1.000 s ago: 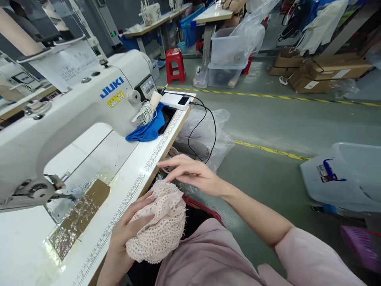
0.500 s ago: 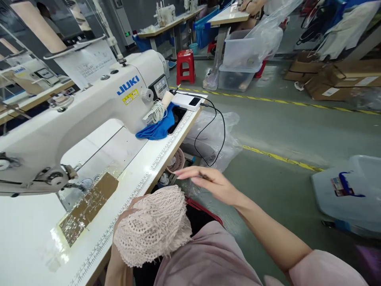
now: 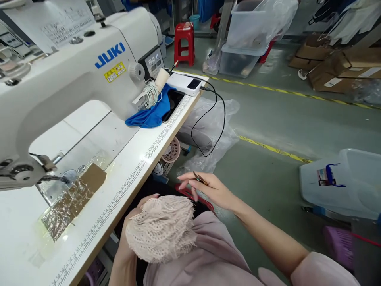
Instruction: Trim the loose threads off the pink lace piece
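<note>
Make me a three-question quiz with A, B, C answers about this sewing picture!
1. Where is the blue cloth?
A. on the white table by the sewing machine
B. on the floor
C. in the left hand

2. What colour is the stool?
A. green
B. red
C. yellow

3. How is the lace fabric held?
A. spread flat
B. hanging from the machine
C. bunched over the left hand

Answers: 1 A, it lies beside the machine's base. 2 B, its seat and legs are red. 3 C, the lace wraps that hand, while the right hand holds small snips.
</note>
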{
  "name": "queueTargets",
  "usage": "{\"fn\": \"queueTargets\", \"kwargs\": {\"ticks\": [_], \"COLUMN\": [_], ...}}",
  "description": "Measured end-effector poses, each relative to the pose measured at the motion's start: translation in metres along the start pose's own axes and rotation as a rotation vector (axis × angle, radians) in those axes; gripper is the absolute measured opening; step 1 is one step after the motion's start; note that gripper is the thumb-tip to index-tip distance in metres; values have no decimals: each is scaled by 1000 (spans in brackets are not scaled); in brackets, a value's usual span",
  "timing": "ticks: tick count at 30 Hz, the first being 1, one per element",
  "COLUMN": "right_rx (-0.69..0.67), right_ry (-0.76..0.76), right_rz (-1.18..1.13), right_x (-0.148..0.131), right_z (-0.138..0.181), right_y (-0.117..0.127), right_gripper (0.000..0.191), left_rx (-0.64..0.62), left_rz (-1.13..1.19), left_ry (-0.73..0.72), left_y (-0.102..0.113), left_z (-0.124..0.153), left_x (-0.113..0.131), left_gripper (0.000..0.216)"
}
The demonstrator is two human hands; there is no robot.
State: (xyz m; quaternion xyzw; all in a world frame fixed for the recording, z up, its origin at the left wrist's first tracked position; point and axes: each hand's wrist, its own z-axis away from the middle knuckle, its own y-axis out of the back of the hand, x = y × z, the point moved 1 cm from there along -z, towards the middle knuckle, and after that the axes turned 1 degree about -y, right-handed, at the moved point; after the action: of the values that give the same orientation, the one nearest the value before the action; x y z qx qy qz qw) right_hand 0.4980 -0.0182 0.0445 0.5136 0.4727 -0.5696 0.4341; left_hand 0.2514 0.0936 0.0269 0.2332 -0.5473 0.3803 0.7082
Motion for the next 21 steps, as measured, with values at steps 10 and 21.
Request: {"fn": "queueTargets", "kwargs": {"ticks": [10,21], "right_rx": [-267,-317], "right_ry": [205,283], "right_rz": [187,139], "right_x": [1,4], "right_z": [-9,-14], "right_y": [5,0], "right_gripper": [37,36], "left_rx": [-59,-168], "left_rz": [107,79], "left_ry": [52,-52], "left_y": [-1,-2], "left_z": [-8,-14], "left_x": [-7,-6], "left_gripper": [10,2]}}
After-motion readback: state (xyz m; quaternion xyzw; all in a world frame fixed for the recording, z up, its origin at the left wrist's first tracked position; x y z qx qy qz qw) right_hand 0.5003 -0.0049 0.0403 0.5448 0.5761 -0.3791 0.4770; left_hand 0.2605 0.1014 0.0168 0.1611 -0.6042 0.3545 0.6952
